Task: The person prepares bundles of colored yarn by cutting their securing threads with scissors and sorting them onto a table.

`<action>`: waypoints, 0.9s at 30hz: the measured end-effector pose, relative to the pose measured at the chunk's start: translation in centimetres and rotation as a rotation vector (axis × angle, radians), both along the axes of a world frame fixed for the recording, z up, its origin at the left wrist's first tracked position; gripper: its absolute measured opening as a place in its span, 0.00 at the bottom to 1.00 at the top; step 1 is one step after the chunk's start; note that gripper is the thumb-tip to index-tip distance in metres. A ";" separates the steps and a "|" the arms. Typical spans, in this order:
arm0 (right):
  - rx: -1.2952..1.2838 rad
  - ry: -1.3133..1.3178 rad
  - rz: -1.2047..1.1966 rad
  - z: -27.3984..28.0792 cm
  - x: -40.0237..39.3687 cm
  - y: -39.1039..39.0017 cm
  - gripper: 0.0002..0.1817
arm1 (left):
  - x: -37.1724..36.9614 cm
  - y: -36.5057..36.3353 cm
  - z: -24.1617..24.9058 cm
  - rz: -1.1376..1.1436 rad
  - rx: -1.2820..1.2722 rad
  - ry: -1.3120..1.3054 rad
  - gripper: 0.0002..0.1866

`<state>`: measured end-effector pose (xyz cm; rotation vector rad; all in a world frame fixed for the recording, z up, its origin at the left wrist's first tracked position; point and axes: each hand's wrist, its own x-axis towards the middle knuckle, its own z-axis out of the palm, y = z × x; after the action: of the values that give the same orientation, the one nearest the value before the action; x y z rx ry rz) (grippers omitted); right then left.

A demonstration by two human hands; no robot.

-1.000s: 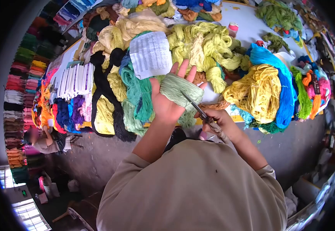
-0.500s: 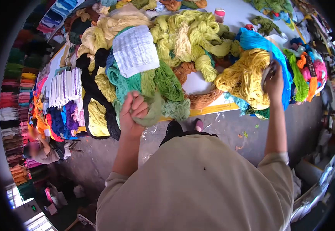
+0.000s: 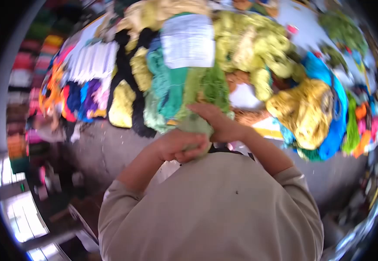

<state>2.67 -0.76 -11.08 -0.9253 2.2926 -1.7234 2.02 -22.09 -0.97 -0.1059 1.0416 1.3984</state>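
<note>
In front of my waist, my left hand (image 3: pixel 182 145) is closed around a small bundle of pale green yarn (image 3: pixel 195 124). My right hand (image 3: pixel 217 122) meets it from the right, the yarn between its fingers and thumb; motion blurs the exact grip. Just beyond the hands hang green skeins (image 3: pixel 215 89) and a teal skein (image 3: pixel 176 93) at the table's front edge. A printed sheet (image 3: pixel 187 41) lies over their upper part. Farther right sits a golden-yellow yarn pile (image 3: pixel 304 111), with a blurred dark shape on its right side.
Yellow-green skeins (image 3: pixel 252 39) heap across the table's middle. A black skein (image 3: pixel 130 80) and a row of white card-like stacks (image 3: pixel 91 61) lie to the left. Bright blue yarn (image 3: pixel 334 130) bounds the yellow pile. Shelves of coloured yarn (image 3: pixel 23 95) line the left side.
My right hand has come from the yellow pile at the right, where it held a dark tool, to the pale green yarn. My left hand has drawn nearer my body. The view has shifted.
</note>
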 end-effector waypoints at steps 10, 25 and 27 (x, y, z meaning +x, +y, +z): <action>0.176 -0.660 0.241 -6.6 -3.3 -1.6 0.23 | 2.0 -31.7 3.2 0.822 -0.617 0.549 0.15; 0.307 0.167 0.012 14.1 -38.5 -22.8 0.25 | -8.7 -63.3 -18.6 1.501 -0.590 0.281 0.12; 0.361 0.408 -0.241 13.1 -41.2 -23.8 0.24 | -11.9 -63.5 -22.8 1.445 -0.801 0.277 0.16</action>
<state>-38.57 -24.56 2.03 -1.0316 2.9538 -1.2019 -9.92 -85.58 -23.75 -1.5335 1.8430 2.1408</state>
